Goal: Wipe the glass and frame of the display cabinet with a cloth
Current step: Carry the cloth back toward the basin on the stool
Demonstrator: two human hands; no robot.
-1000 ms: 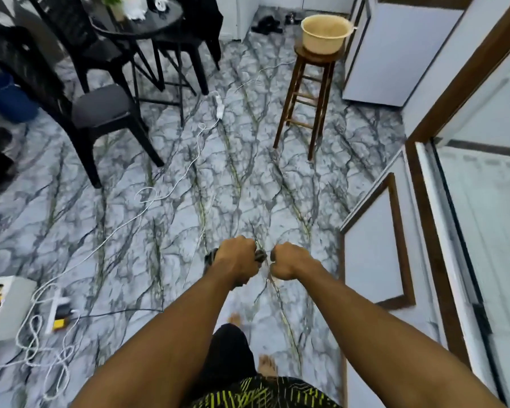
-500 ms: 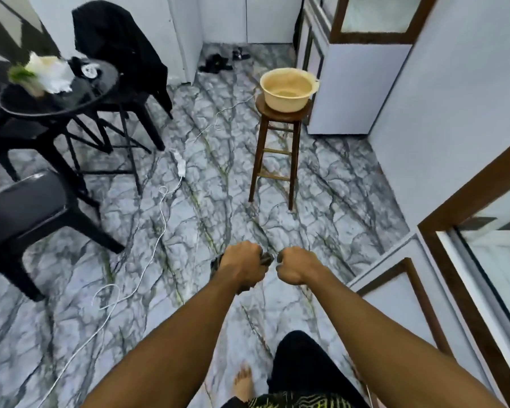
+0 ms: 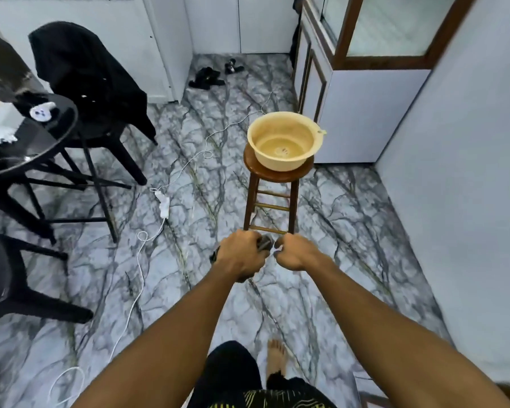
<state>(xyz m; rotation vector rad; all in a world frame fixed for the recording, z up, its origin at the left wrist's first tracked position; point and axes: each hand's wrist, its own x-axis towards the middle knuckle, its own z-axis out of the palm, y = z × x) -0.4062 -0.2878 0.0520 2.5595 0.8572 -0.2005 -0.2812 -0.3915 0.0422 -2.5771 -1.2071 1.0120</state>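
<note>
A dark grey cloth [image 3: 265,242] is bunched between my two fists, held out in front of me over the marble floor. My left hand [image 3: 239,257] is closed around most of it, with a bit sticking out at the left. My right hand [image 3: 295,252] is closed on its other end. A display cabinet [image 3: 377,33] with a brown wooden frame and frosted glass stands at the far right, a few steps ahead. A yellow basin [image 3: 283,139] with a little water sits on a wooden stool [image 3: 273,198] just beyond my hands.
A round black table [image 3: 27,142] and black chairs [image 3: 95,92] fill the left side. A white power strip [image 3: 163,203] and its cable trail across the floor. A white wall [image 3: 465,172] runs along the right. Dark shoes [image 3: 208,78] lie by the far wall.
The view has swung up and left as I walk forward: the near cabinet door at the right has left view and the stool with the basin is closer. Both fists stay closed on the cloth.
</note>
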